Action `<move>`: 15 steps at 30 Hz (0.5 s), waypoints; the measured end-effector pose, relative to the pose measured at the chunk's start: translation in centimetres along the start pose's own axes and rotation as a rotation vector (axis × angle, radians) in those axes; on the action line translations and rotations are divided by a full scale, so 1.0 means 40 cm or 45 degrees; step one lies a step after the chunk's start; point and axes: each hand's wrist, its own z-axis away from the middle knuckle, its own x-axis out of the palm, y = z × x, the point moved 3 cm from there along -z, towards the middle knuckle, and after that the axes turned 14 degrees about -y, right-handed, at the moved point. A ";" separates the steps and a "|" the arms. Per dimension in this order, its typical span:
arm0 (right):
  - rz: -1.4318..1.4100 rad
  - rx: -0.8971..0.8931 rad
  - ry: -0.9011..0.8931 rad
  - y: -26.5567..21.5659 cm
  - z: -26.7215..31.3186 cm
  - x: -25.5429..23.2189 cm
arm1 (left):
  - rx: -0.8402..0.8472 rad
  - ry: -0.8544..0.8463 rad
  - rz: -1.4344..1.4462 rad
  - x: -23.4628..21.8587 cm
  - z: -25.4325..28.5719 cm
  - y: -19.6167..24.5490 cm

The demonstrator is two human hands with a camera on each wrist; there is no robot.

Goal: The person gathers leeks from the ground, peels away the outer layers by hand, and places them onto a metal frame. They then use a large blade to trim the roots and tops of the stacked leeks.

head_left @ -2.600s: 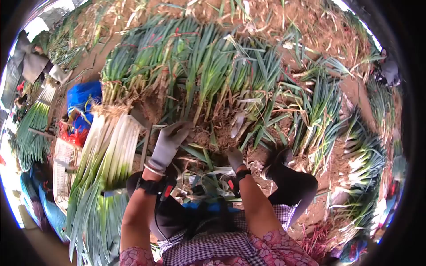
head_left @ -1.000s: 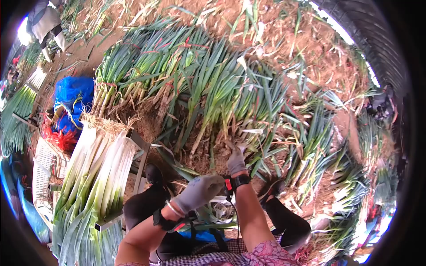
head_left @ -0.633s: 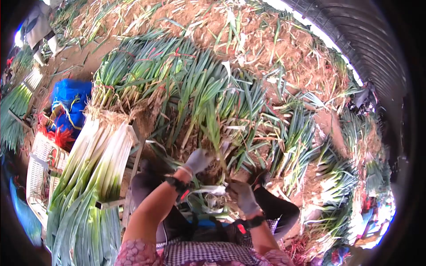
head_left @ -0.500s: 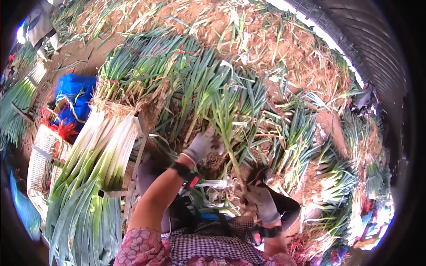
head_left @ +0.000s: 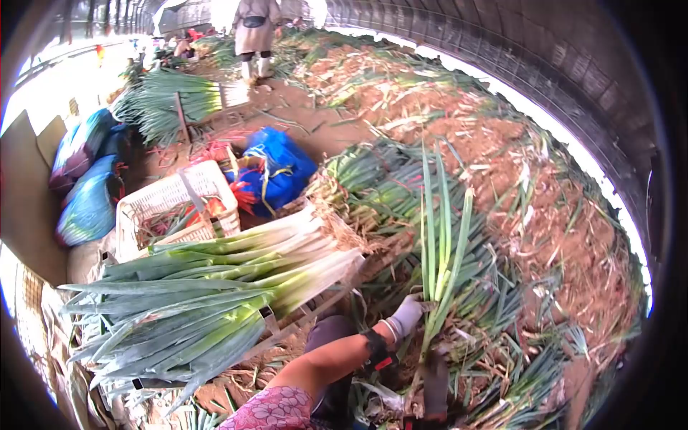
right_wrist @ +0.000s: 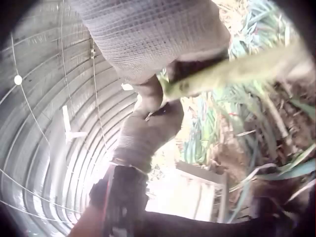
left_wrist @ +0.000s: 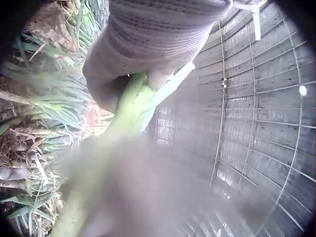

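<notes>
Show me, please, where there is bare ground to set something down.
The barest patch is the earth between the blue bag, the far leek stack and the leaf-strewn strip; only stray leaves lie there. It is crowded around the left hand, beside the leek pile, and where the white-stemmed leeks are stacked.

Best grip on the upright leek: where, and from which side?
Probably the stalk, just below the fanning leaves, coming sideways from the left: the leek stands nearly upright, narrowing there to one slim column, and the left hand grips about that spot.
</notes>
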 end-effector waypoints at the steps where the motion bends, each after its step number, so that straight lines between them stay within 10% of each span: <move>1: -0.284 0.294 -0.026 -0.193 -0.066 0.019 | -0.012 -0.050 0.127 -0.007 -0.010 -0.006; 11: -0.685 0.109 0.137 -0.255 -0.269 0.130 | 0.176 0.273 -0.073 -0.100 -0.070 0.039; 15: -0.152 0.111 0.127 -0.182 -0.205 0.146 | 0.183 0.429 -0.323 -0.132 -0.078 0.035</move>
